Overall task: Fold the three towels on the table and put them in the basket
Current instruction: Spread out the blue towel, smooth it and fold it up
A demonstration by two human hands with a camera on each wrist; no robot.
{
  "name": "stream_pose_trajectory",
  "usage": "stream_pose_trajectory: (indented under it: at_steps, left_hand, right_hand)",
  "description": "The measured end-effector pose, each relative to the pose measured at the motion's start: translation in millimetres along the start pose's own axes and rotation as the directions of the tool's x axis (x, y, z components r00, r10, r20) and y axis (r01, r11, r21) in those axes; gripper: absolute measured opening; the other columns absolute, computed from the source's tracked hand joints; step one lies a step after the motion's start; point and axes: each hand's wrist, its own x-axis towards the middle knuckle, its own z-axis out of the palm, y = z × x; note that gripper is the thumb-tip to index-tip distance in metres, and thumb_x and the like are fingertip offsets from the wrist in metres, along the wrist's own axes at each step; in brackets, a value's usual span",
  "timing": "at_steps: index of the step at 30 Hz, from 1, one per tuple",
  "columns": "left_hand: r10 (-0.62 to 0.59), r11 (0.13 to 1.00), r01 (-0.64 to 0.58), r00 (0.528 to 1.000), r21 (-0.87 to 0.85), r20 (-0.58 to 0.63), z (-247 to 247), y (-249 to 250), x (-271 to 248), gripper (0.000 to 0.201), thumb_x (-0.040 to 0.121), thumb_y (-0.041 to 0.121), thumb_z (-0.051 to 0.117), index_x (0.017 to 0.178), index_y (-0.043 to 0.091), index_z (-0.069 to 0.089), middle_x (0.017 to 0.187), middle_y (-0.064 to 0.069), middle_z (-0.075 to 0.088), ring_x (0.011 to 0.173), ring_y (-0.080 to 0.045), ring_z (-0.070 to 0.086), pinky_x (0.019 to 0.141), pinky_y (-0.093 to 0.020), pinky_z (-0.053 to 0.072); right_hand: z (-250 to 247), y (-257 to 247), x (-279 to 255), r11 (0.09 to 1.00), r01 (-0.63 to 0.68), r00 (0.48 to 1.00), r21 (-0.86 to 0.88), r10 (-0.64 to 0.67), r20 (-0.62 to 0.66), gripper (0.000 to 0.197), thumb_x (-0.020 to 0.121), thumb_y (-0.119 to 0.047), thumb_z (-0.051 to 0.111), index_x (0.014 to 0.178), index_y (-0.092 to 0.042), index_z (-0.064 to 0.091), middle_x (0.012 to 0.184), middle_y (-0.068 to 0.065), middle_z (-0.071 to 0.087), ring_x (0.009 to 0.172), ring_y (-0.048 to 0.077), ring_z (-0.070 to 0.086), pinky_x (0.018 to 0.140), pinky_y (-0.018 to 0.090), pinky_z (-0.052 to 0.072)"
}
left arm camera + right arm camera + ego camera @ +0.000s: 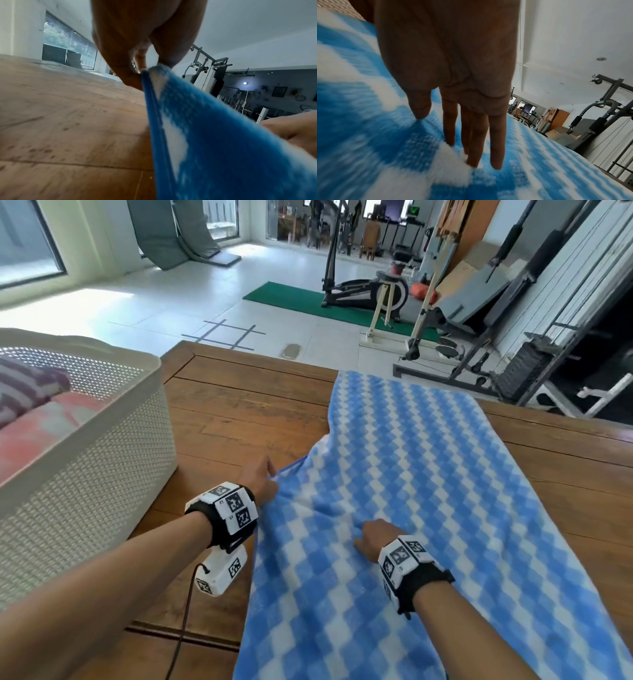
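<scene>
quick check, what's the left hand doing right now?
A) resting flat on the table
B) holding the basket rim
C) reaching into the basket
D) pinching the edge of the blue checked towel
D: in the left wrist view the left hand pinches the hemmed edge of the blue checked towel, lifted off the table; the basket sits apart, untouched.

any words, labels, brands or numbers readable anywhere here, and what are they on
No text can be read in any view.
Wrist bands by the left hand and right hand: black-and-white square code markers only, with tiny print beside them too small to read.
White box under the left wrist: code markers, no words.
Blue checked towel, basket and table: no label or print visible.
Exercise machine: any lettering is too blurred to read.
</scene>
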Motion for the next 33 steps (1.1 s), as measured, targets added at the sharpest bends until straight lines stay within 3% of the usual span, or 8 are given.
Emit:
stream_pose_trajectory:
  at_steps: [6, 12, 17, 19, 23, 26, 30, 33]
  left_hand:
    - [-0.037, 0.997, 0.017, 0.963, 0.078, 0.267, 11, -3, 9, 0.020, 0.091, 0.025, 0.056, 0.076, 0.012, 0.054, 0.072, -0.013, 0.054, 0.072, -0.024, 0.055, 0.062, -0.028, 0.041]
    - [-0.085, 0.983, 0.044, 0.970, 0.177, 0.230, 33, 3, 36, 0.036, 0.088, 0.017, 0.058, 0.123, 0.010, 0.049, 0.105, -0.014, 0.062, 0.094, -0.027, 0.059, 0.069, -0.029, 0.042]
    - [-0.063, 0.950, 0.005, 0.982, 0.312, 0.177, 37, 5, 50, 0.029, 0.087, 0.010, 0.057, 0.115, 0.010, 0.056, 0.108, -0.015, 0.062, 0.099, -0.029, 0.058, 0.068, -0.025, 0.038]
    - [-0.066, 0.916, -0.006, 0.984, 0.402, 0.165, 28, 1, 51, 0.017, 0.086, 0.008, 0.054, 0.102, 0.012, 0.058, 0.098, -0.012, 0.058, 0.088, -0.026, 0.055, 0.066, -0.025, 0.036]
    - [-0.163, 0.811, 0.012, 0.965, 0.585, 0.206, 4, -6, 57, 0.009, 0.086, 0.010, 0.053, 0.087, 0.010, 0.061, 0.077, -0.010, 0.055, 0.081, -0.028, 0.058, 0.058, -0.025, 0.036]
    - [-0.169, 0.837, 0.017, 0.959, 0.546, 0.229, 0, -5, 65, 0.009, 0.083, 0.011, 0.051, 0.080, 0.011, 0.059, 0.073, -0.008, 0.055, 0.072, -0.022, 0.051, 0.058, -0.024, 0.037]
    - [-0.058, 0.912, -0.041, 0.972, 0.408, 0.227, 19, 3, 79, 0.026, 0.089, 0.011, 0.052, 0.114, 0.009, 0.058, 0.104, -0.018, 0.065, 0.084, -0.024, 0.057, 0.069, -0.025, 0.041]
    - [-0.019, 0.908, -0.077, 0.974, 0.411, 0.225, 37, 15, 93, 0.042, 0.091, 0.011, 0.051, 0.133, 0.010, 0.043, 0.118, -0.020, 0.061, 0.104, -0.032, 0.060, 0.083, -0.034, 0.046]
  right_hand:
    - [-5, -6, 12, 0.997, 0.027, 0.997, 0.068, -0.022, -0.079, 0.039, 0.098, -0.032, 0.040, 0.128, -0.009, 0.048, 0.135, 0.014, 0.046, 0.123, 0.031, 0.047, 0.097, 0.037, 0.040]
    - [-8, -10, 33, 0.973, 0.194, 0.980, 0.124, -0.187, -0.066, 0.044, 0.101, -0.020, 0.035, 0.145, -0.014, 0.034, 0.151, 0.009, 0.030, 0.137, 0.027, 0.032, 0.111, 0.039, 0.030]
    - [-23, -1, 67, 0.964, 0.251, 0.967, 0.084, -0.247, -0.054, 0.051, 0.100, -0.012, 0.032, 0.150, -0.016, 0.021, 0.159, 0.008, 0.012, 0.144, 0.026, 0.020, 0.114, 0.041, 0.026]
    - [-24, 6, 76, 0.970, 0.238, 0.971, 0.041, -0.236, -0.047, 0.051, 0.099, -0.012, 0.036, 0.148, -0.015, 0.025, 0.155, 0.009, 0.022, 0.140, 0.027, 0.028, 0.111, 0.041, 0.031]
    - [-21, 9, 80, 0.962, 0.257, 0.942, -0.094, -0.271, -0.197, 0.029, 0.093, -0.010, 0.046, 0.120, -0.011, 0.054, 0.126, 0.010, 0.049, 0.119, 0.029, 0.050, 0.091, 0.037, 0.043]
    - [-27, 8, 80, 0.966, 0.251, 0.945, -0.055, -0.257, -0.202, 0.021, 0.088, -0.013, 0.053, 0.106, -0.011, 0.062, 0.116, 0.011, 0.060, 0.110, 0.030, 0.056, 0.084, 0.034, 0.044]
    - [-48, 15, 89, 0.960, 0.256, 0.967, 0.111, -0.253, -0.042, 0.006, 0.079, -0.019, 0.061, 0.074, -0.021, 0.064, 0.095, 0.010, 0.068, 0.085, 0.023, 0.060, 0.068, 0.029, 0.043]
    - [-58, 21, 101, 0.943, 0.275, 0.961, 0.187, -0.278, -0.013, 0.023, 0.086, -0.017, 0.050, 0.067, -0.017, 0.062, 0.088, 0.010, 0.065, 0.083, 0.024, 0.058, 0.080, 0.038, 0.048]
